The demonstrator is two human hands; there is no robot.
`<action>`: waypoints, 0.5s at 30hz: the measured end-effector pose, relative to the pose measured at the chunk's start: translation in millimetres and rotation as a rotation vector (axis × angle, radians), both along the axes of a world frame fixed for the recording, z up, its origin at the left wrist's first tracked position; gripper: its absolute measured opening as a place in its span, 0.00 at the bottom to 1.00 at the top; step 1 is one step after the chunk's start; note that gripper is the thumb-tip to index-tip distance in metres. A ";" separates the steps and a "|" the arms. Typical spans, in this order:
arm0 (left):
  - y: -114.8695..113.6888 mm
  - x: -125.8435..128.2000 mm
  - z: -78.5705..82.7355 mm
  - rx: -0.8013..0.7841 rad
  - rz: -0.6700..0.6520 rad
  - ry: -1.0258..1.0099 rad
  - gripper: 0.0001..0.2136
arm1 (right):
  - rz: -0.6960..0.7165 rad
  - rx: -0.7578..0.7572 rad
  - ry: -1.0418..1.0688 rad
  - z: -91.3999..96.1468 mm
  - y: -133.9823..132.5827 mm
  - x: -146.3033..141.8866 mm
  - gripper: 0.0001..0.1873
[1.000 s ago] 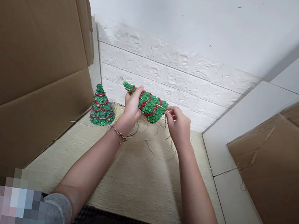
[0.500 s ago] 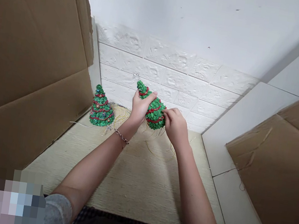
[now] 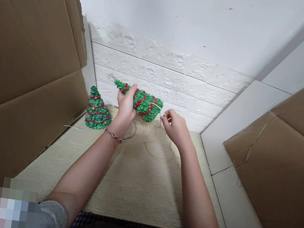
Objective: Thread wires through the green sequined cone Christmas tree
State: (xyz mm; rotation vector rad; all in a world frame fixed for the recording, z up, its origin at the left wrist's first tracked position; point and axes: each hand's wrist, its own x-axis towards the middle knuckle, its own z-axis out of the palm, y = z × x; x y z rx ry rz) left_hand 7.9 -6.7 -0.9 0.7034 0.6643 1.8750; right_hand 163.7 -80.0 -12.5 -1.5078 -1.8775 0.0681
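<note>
A small green beaded Christmas tree [image 3: 155, 110] with red garlands lies tilted in the air, its tip to the left and its base to the right. Wrapped round its upper part is my left hand [image 3: 127, 101], thumb on top. A clear star [image 3: 111, 77] shows by the tip. Just right of the base, my right hand [image 3: 175, 126] pinches a yellow strand [image 3: 157, 106] that runs to the tree. A thin dark line, perhaps a needle or wire, shows at those fingertips; I cannot tell which.
Another decorated Christmas tree [image 3: 98, 110] stands upright at the table's back left. Loose coils of pale and yellow strand [image 3: 149, 149] lie on the table [image 3: 136, 187] below my hands. Cardboard sheets [image 3: 28, 66] flank the left and right sides, and a white brick-patterned wall [image 3: 164, 65] closes the back.
The held tree has swung toward horizontal and shifted left with my left hand. My right hand has come away from the tree's side, with the yellow strand now visible between them. The view has shifted slightly.
</note>
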 end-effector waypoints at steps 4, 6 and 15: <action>1.5 1.0 -0.8 0.010 0.004 -0.008 0.18 | -0.059 -0.015 0.005 2.0 0.5 2.4 0.09; 4.7 3.1 -2.6 0.045 0.016 -0.010 0.19 | -0.118 0.006 -0.027 4.9 -2.1 1.6 0.13; 13.8 9.1 -11.8 0.314 0.086 0.359 0.23 | -0.292 0.004 -0.432 9.0 -13.7 -15.3 0.18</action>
